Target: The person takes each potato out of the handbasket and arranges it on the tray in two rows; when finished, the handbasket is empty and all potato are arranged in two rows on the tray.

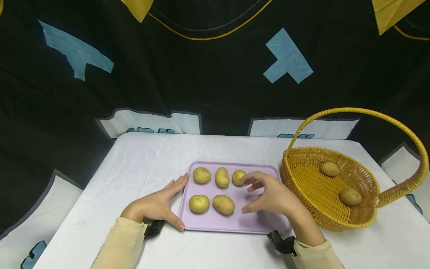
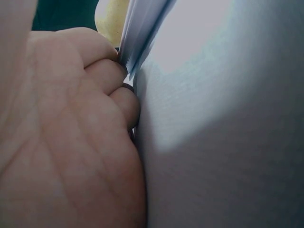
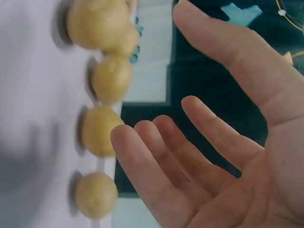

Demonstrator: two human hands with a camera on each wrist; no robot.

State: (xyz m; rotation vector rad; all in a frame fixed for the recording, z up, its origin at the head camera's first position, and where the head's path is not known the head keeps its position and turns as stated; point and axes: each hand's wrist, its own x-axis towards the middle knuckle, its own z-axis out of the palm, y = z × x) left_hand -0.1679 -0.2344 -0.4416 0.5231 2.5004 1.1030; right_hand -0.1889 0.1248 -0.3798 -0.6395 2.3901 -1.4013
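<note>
My left hand [image 1: 156, 203] lies with spread fingers along the left edge of a lilac tray [image 1: 248, 224], thumb at its near corner. In the left wrist view, fingers [image 2: 126, 102] rest beside the tray's rim. Several yellow potatoes lie on the tray: three in the back row, including the right one [image 1: 238, 177], and two in front, among them an oval potato [image 1: 223, 204]. Over the tray's right half hovers my right hand [image 1: 268, 194], fingers and thumb apart, nothing between them. Its fingertips overlap the back right potato in the head view; the right wrist view shows potatoes [image 3: 100, 130] beyond the fingers.
Right of the tray stands a yellow wicker basket [image 1: 302, 186] with a tall arched handle [image 1: 356, 110]. Two potatoes lie inside, one farther back [image 1: 330, 169] and one nearer [image 1: 350, 196]. A white cloth [image 1: 134, 160] covers the table; a black patterned curtain [image 1: 208, 82] hangs behind.
</note>
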